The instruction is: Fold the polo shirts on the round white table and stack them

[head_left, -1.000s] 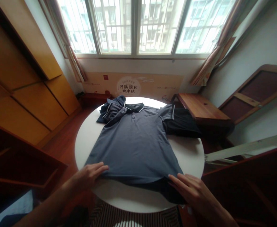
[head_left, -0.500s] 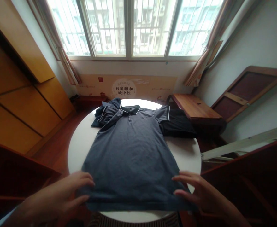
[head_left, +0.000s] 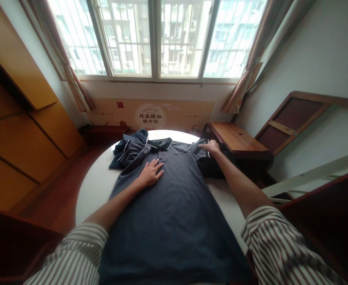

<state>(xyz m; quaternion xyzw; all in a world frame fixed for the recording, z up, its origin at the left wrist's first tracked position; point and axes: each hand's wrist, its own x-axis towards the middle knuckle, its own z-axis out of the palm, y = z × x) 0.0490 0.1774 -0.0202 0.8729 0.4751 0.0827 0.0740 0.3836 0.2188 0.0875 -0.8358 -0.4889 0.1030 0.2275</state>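
A dark blue-grey polo shirt lies front up, its buttoned collar away from me and its hem towards me. My left hand rests flat on its chest beside the button placket, fingers spread. At the sleeve on the right, my right hand has its fingers closed on the fabric near the white-trimmed cuff; the fingertips are partly hidden. The sleeve on the left is bunched over a crumpled dark blue garment. Under the other sleeve lies a folded black garment.
A round white table carries the clothes. Beyond it stand a wooden desk at the right and a long printed box below the window. Yellow cabinets line the left side.
Both hands have moved from the shirt's hem up towards the collar end, the left onto the chest and the right to the sleeve. The view has shifted slightly; the shirt's hem is nearer me.
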